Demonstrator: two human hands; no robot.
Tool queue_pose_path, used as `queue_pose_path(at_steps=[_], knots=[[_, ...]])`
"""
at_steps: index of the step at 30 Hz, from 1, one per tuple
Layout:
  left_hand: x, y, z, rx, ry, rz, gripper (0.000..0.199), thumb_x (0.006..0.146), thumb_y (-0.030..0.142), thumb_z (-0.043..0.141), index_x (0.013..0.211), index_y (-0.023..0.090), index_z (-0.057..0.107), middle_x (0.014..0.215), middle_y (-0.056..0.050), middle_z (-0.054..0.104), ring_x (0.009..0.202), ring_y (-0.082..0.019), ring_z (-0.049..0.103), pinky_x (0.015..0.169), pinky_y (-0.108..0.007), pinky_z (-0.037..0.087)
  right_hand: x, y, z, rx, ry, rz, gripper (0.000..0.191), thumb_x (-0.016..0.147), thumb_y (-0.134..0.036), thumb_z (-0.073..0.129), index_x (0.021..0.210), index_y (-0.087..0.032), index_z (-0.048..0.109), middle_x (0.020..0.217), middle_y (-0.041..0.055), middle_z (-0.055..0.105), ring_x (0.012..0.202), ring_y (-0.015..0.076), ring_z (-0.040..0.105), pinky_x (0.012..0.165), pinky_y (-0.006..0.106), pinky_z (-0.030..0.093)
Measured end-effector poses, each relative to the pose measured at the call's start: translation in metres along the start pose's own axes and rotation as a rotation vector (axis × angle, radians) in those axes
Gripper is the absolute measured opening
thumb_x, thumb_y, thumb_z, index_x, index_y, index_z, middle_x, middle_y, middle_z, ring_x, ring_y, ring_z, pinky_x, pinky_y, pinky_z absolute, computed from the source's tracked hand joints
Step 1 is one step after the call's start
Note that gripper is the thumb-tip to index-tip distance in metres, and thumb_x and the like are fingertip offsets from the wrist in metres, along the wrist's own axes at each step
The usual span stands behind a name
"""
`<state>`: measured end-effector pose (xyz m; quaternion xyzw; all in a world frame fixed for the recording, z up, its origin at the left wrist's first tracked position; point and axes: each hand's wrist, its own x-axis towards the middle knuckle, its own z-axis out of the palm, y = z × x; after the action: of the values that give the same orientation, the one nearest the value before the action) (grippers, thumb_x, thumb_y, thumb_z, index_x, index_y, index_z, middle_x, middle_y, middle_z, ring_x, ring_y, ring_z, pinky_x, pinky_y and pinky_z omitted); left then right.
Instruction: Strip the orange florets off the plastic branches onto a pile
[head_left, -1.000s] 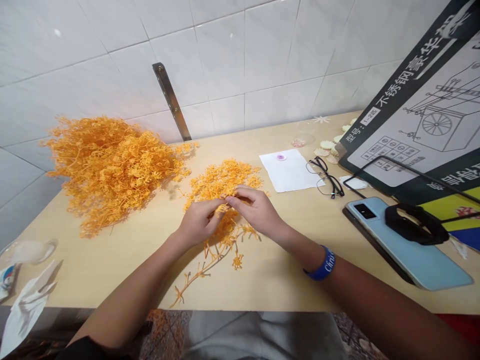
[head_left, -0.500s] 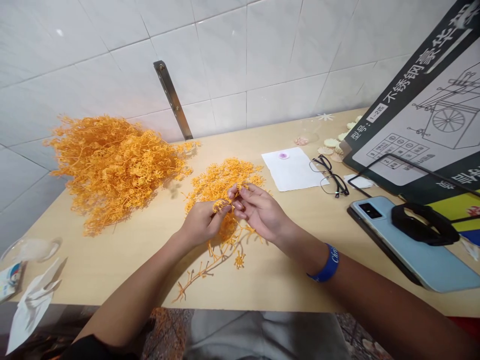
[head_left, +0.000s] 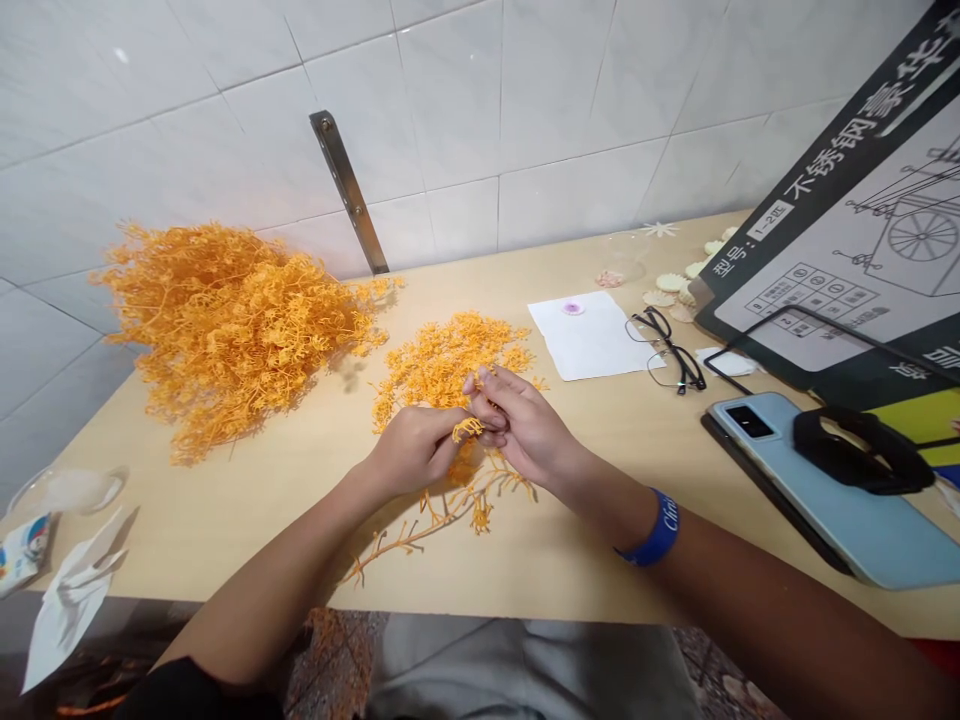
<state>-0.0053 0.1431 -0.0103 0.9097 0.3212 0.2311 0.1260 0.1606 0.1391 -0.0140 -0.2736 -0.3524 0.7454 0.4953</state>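
Observation:
My left hand (head_left: 415,450) is closed, pinching a small orange flower sprig (head_left: 466,430) between thumb and forefinger. Touching it from the other side, my right hand (head_left: 525,420) has its fingers curled in, with a bit of orange showing at the fingertips. Behind both hands lies a low heap of orange flower heads (head_left: 457,350) on the table. A mostly stripped orange stem (head_left: 409,538) stretches below my hands toward the table's front edge, and a loose sprig (head_left: 481,515) sits beside it.
A large orange flower bunch (head_left: 232,340) stands at the left against the tiled wall. White paper (head_left: 585,345), glasses (head_left: 675,352), a blue phone (head_left: 847,510) and a printed box (head_left: 847,220) are on the right. Tissues (head_left: 79,590) lie at the left edge.
My left hand has turned, its knuckles now more toward the camera, and the sprig has come round to the front. My right fingers have curled closer together. The view has shifted slightly.

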Motion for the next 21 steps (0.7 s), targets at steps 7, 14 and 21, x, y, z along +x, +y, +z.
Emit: queue_pose_path(at_steps=[7, 14, 21], knots=[[0.000, 0.002, 0.001, 0.030, -0.009, 0.031, 0.027, 0.094, 0.020, 0.039, 0.073, 0.018, 0.056, 0.054, 0.002, 0.055, 0.048, -0.009, 0.049, 0.052, -0.020, 0.035, -0.001, -0.002, -0.001, 0.035, 0.016, -0.023, 0.037, 0.077, -0.056, 0.071, 0.086, -0.022, 0.059, 0.045, -0.0113, 0.027, 0.041, 0.0064, 0.018, 0.039, 0.019, 0.019], [-0.002, -0.006, 0.000, 0.040, 0.133, -0.064, 0.037, 0.095, 0.028, 0.042, 0.062, 0.017, 0.053, 0.047, 0.004, 0.045, 0.041, -0.007, 0.041, 0.047, -0.020, 0.029, 0.013, -0.014, -0.026, -0.132, 0.127, -0.131, 0.030, 0.083, -0.044, 0.064, 0.098, -0.019, 0.069, 0.090, 0.0046, 0.066, 0.060, 0.0086, 0.050, 0.044, 0.020, 0.035], [-0.001, -0.007, 0.001, 0.059, 0.138, -0.116, 0.038, 0.095, 0.030, 0.043, 0.066, 0.016, 0.062, 0.045, 0.004, 0.045, 0.040, -0.007, 0.042, 0.047, -0.020, 0.030, 0.018, -0.013, -0.039, -0.914, 0.253, -0.538, 0.046, 0.086, -0.011, 0.047, 0.126, -0.026, 0.065, 0.128, 0.0056, 0.064, 0.108, 0.0194, 0.061, 0.100, 0.042, 0.048]])
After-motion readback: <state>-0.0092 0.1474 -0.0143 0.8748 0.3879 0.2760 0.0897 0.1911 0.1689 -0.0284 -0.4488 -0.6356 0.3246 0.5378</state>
